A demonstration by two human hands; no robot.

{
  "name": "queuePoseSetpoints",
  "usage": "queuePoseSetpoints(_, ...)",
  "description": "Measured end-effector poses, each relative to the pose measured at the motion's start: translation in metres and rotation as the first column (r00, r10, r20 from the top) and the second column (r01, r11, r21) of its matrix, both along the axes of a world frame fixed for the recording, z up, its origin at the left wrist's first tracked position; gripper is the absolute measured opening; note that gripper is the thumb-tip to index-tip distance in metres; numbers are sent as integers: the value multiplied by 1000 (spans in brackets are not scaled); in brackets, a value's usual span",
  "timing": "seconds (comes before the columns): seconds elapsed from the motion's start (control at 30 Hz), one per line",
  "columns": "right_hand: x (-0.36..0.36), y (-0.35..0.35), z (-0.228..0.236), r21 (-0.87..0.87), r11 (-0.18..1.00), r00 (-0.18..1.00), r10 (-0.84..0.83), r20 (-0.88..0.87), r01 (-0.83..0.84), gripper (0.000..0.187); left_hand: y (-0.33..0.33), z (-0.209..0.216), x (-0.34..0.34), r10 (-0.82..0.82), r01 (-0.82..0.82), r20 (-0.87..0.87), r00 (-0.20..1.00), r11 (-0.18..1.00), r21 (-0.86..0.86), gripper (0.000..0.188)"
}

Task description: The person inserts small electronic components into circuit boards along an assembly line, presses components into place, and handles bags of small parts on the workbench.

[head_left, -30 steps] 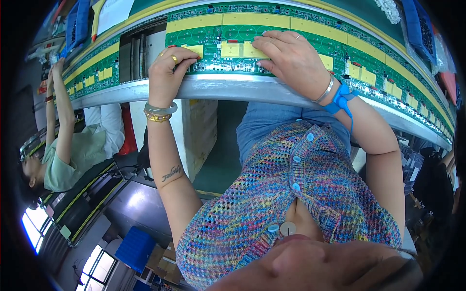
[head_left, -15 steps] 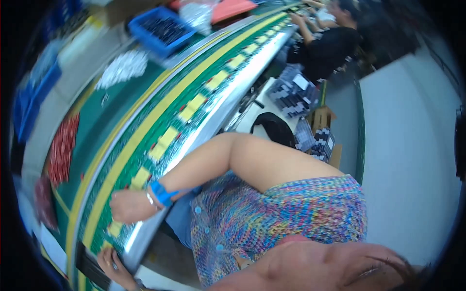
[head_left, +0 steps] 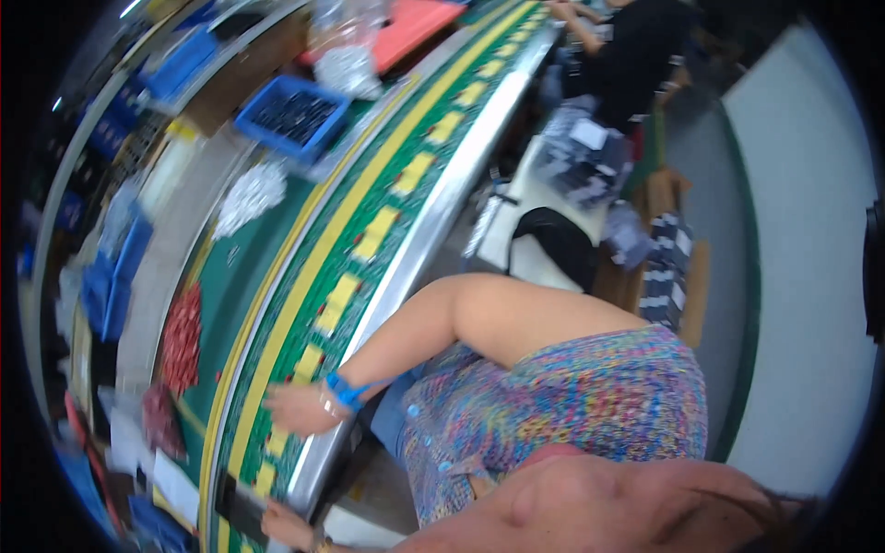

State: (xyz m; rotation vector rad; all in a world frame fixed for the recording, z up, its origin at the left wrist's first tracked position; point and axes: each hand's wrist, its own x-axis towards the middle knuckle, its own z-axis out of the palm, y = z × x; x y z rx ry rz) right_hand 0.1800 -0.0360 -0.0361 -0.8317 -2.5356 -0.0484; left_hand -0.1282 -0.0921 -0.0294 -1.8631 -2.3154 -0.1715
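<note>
My right hand point(head_left: 302, 410), with a blue wrist strap point(head_left: 346, 392) and a bracelet, hovers low over the green belt. Its fingers look stretched out and somewhat apart, and I see nothing held in them. Beneath and beyond it runs a row of pale yellow blocks point(head_left: 339, 304), some with small red parts at their sides. At the lower edge my left hand point(head_left: 288, 525) is by the belt's metal rim, next to a dark flat rectangle point(head_left: 241, 507) set across the belt. Blur smears its fingers, so any grip there is hidden.
Across the belt lie a red pile of small parts point(head_left: 182, 341), a silvery white pile point(head_left: 251, 198) and a blue bin point(head_left: 293, 118) of dark parts. Behind my arm are a black seat-like shape point(head_left: 558, 244) and stacked dark parts point(head_left: 583, 152). A co-worker point(head_left: 641, 60) sits farther up the belt.
The whole view has shifted, moving the scene to the right in the picture. My right hand's fingers have loosened from a curled shape. My left hand has drawn away from a yellow block.
</note>
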Motion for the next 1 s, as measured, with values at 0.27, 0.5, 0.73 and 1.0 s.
queuePoseSetpoints(0.27,195,26,76,-210,915,917,-376,-130,345,32,12,41,54,-125,132,-112,986,990,57,29)
queuePoseSetpoints(0.5,379,129,93,26,505,505,-863,11,863,19,94,78,217,-676,632,231,700,737,242,24)
queuePoseSetpoints(0.73,444,188,39,81,904,850,-360,-385,419,23,225,46,344,-771,707,333,543,634,313,18)
queuePoseSetpoints(1.0,400,171,80,5,609,609,-793,-9,793,16,278,25,395,-774,695,152,615,623,358,16)
